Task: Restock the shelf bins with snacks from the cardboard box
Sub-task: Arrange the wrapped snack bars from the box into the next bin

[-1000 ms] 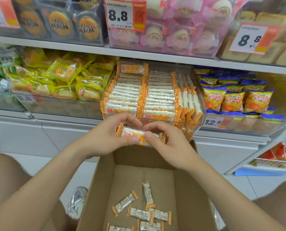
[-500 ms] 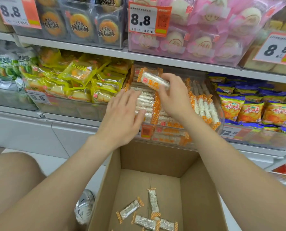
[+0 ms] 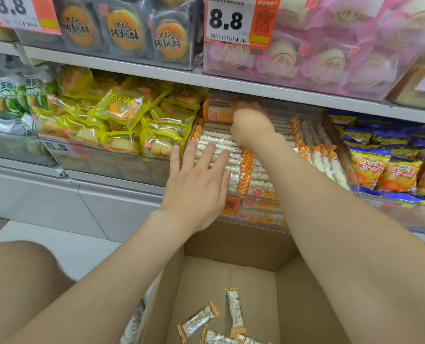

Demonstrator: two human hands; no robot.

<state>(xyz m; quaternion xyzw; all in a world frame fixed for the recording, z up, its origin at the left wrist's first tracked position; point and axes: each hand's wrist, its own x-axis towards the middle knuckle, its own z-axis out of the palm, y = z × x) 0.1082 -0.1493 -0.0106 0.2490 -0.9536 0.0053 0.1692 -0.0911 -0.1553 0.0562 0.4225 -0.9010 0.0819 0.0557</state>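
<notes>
While my right hand [image 3: 252,122] pinches one white snack bar with orange-checked ends [image 3: 218,115] at the back of the clear plastic shelf bin [image 3: 261,217], centre frame, and my left hand [image 3: 197,184] lies flat and open on the packed rows [image 3: 217,145], I judge the restock nearly done: few loose bars [image 3: 197,321] left in the brown cardboard box [image 3: 293,306], bottom of frame.

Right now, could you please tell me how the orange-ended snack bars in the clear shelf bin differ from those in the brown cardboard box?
The bin bars lie packed in tidy rows; the box bars lie loose at mixed angles. The clear bin holds many; the cardboard box shows few. Both kinds have clear wrappers with orange ends.
</notes>
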